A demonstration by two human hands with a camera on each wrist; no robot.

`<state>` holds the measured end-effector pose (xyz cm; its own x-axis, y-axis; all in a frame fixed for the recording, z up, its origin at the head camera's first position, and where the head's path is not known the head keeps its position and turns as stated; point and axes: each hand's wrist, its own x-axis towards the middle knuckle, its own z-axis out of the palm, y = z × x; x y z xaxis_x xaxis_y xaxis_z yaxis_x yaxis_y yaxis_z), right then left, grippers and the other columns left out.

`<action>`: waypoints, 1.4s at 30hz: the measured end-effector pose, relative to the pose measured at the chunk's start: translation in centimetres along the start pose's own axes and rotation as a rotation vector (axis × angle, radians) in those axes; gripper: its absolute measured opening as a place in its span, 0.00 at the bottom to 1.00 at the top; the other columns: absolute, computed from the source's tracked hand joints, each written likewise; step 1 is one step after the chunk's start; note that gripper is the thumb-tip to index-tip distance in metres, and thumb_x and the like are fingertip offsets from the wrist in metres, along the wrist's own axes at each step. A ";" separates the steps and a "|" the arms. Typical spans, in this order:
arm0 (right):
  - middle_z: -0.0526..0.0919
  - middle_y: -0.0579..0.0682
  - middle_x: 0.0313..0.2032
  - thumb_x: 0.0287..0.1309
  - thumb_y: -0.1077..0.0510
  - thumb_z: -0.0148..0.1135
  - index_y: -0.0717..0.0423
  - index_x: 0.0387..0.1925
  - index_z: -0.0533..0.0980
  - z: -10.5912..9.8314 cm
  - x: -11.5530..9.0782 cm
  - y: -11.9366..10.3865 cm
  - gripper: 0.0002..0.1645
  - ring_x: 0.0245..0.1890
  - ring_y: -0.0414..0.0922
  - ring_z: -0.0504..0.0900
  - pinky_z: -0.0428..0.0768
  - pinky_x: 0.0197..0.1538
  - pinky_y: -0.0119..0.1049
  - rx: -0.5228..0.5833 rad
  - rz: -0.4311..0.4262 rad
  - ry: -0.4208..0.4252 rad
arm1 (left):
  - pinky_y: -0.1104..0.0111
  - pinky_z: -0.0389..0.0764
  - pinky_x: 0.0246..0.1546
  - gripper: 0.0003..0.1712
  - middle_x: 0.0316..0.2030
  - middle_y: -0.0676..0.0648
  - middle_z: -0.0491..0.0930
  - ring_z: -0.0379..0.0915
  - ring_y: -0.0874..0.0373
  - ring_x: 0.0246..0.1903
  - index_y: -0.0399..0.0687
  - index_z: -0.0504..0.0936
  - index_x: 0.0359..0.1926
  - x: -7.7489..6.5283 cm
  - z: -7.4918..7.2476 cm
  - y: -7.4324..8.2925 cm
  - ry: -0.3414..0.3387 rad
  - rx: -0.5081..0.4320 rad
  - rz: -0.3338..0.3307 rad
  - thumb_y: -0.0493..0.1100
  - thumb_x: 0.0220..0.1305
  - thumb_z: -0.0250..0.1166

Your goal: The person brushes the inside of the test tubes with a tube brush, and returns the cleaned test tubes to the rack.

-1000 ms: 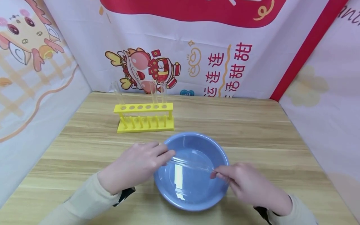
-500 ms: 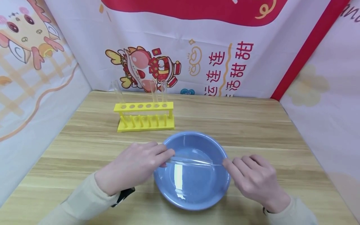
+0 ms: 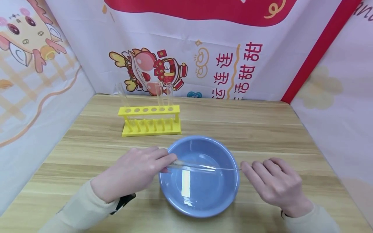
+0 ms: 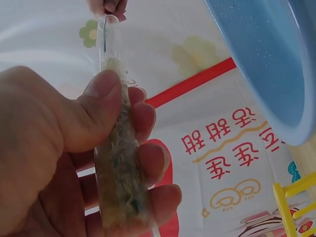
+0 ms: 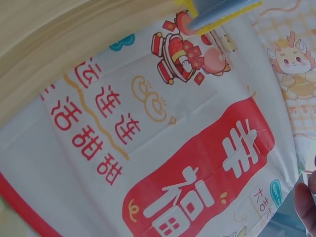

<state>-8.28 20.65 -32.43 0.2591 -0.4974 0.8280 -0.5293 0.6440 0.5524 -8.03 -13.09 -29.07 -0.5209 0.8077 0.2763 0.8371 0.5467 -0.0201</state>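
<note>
My left hand (image 3: pixel 132 171) grips a clear glass test tube (image 3: pixel 195 167), held nearly level over a blue basin (image 3: pixel 204 214). In the left wrist view, thumb and fingers wrap the tube, and a test tube brush (image 4: pixel 118 133) with pale bristles sits inside it. Out of the tube's mouth runs the brush's thin wire handle (image 3: pixel 228 169). To the right of the basin, my right hand (image 3: pixel 275 184) holds the end of that wire with curled fingers. Only some fingertips (image 5: pixel 305 205) show at the edge of the right wrist view.
Behind the basin stands a yellow test tube rack (image 3: pixel 150 111), with three clear tubes upright in it, one leaning at the left (image 3: pixel 122 95). The basin looks to hold water. Printed cloth walls (image 3: pixel 186 38) enclose the wooden table (image 3: pixel 250 123).
My right hand has moved right, away from the tube, and turned knuckles up. More wire now shows outside the tube's mouth. The left hand, with the tube, has shifted slightly left.
</note>
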 end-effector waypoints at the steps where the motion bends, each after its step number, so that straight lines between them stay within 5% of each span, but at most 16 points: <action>1: 0.69 0.51 0.15 0.60 0.68 0.59 0.62 0.24 0.79 -0.1 -0.2 0.1 0.09 0.10 0.45 0.61 0.68 0.12 0.39 -0.008 0.002 0.001 | 0.72 0.83 0.31 0.21 0.39 0.51 0.83 0.80 0.60 0.35 0.47 0.84 0.52 -0.1 0.0 -0.1 0.002 -0.003 -0.002 0.42 0.57 0.75; 9: 0.68 0.51 0.15 0.61 0.67 0.60 0.61 0.24 0.80 -1.1 -0.7 0.9 0.09 0.10 0.45 0.60 0.67 0.13 0.39 -0.049 0.038 0.007 | 0.69 0.84 0.30 0.21 0.37 0.50 0.83 0.81 0.59 0.34 0.43 0.84 0.52 -0.7 0.0 -0.9 0.042 -0.005 -0.019 0.38 0.57 0.74; 42: 0.69 0.50 0.13 0.60 0.67 0.61 0.58 0.22 0.80 -2.9 -2.3 1.8 0.11 0.09 0.46 0.61 0.67 0.13 0.42 -0.094 0.092 0.010 | 0.68 0.84 0.30 0.20 0.37 0.51 0.83 0.81 0.59 0.35 0.44 0.84 0.51 -1.1 0.0 -1.2 -0.008 0.005 -0.046 0.39 0.57 0.74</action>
<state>-7.44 24.67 -33.10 0.2209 -0.4279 0.8764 -0.4733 0.7387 0.4800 -8.47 -14.64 -29.31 -0.5603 0.7831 0.2697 0.8111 0.5847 -0.0127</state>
